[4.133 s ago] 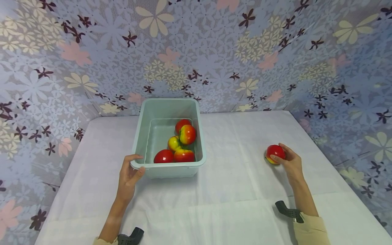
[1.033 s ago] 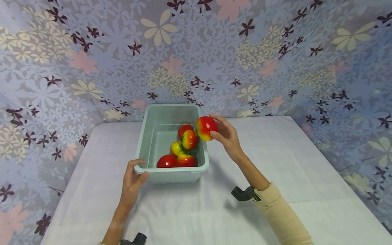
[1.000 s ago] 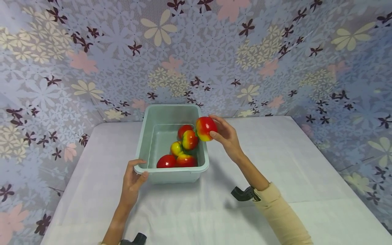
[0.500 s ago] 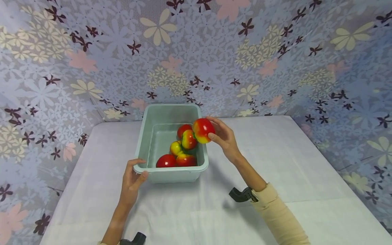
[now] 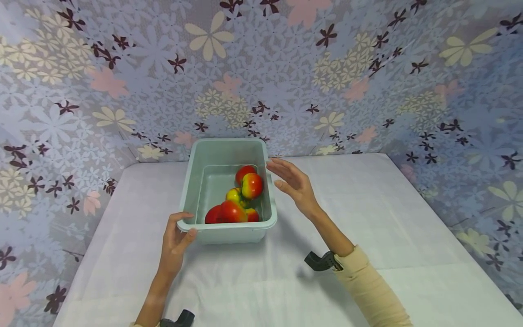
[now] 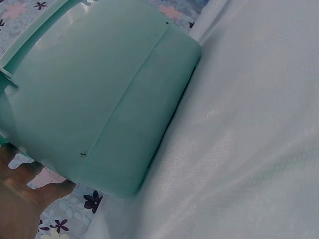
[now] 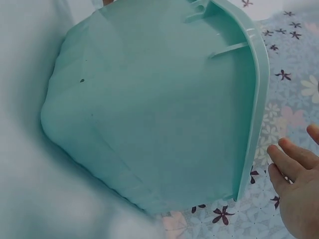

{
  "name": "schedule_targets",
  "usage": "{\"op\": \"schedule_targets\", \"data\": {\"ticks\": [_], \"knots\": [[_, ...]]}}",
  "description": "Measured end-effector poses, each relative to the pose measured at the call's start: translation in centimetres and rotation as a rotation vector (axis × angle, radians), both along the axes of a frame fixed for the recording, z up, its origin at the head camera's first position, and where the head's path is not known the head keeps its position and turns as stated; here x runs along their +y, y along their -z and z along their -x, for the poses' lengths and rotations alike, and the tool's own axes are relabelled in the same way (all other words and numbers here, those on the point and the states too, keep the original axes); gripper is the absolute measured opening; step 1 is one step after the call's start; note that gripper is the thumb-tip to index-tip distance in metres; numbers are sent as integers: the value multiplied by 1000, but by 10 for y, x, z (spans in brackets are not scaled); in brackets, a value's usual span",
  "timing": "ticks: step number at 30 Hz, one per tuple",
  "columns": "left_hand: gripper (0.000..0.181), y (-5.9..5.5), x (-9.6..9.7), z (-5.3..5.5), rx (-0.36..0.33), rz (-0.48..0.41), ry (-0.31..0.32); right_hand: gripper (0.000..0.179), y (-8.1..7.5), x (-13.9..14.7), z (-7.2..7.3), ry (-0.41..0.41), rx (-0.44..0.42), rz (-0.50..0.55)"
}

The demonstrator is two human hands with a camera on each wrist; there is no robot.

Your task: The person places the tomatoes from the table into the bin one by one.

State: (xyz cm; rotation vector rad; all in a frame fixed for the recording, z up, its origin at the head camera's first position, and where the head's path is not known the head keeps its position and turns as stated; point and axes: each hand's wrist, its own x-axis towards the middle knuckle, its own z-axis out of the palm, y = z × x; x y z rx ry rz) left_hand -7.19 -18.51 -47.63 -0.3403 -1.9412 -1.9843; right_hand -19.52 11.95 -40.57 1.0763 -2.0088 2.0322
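Observation:
My left hand point(image 5: 173, 247) grips the front left corner of a pale green plastic bin point(image 5: 229, 232), thumb outside and fingers over the rim. In the left wrist view, the fingers point(image 6: 50, 191) show at the bin's edge. Just outside the bin's right rim, my right hand point(image 5: 297, 190) is raised with nothing in it, its fingers spread apart. Inside the bin lie several glossy red-and-yellow fruits; one fruit point(image 5: 233, 211) sits on top of others at the front, partly covering them. Another fruit point(image 5: 252, 185) rests farther back along the right side.
A white cloth point(image 5: 351, 227) covers the table under the bin. Behind the table rises a flower-patterned backdrop point(image 5: 294, 81), which continues round both sides. Each wrist wears a black camera mount, such as the right mount point(image 5: 320, 261).
The right hand carried a red-and-yellow fruit from the table's right side to the bin and let go of it. That fruit now lies in the bin's front. The left hand keeps its grip.

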Motion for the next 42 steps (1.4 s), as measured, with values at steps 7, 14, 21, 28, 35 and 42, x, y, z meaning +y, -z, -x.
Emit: {"op": "schedule_targets", "data": {"ticks": [7,14,21,28,35,42], "knots": [[31,0,0,-2,-1,-2,-6,51,1,13,-5,51,-5,-4],[31,-1,0,-2,16,-18,-9,47,1,27,-9,81,0,8],[31,-2,1,-5,-2,-31,-24,46,4,36,-16,90,-1,-5],[31,-2,2,-6,-2,-35,-37,46,6,49,-23,117,28,-15],[31,-1,5,-2,0,-26,-25,45,10,65,-28,134,57,-12],[33,0,9,-2,-27,-27,-43,46,14,78,-31,127,60,-15]]}}
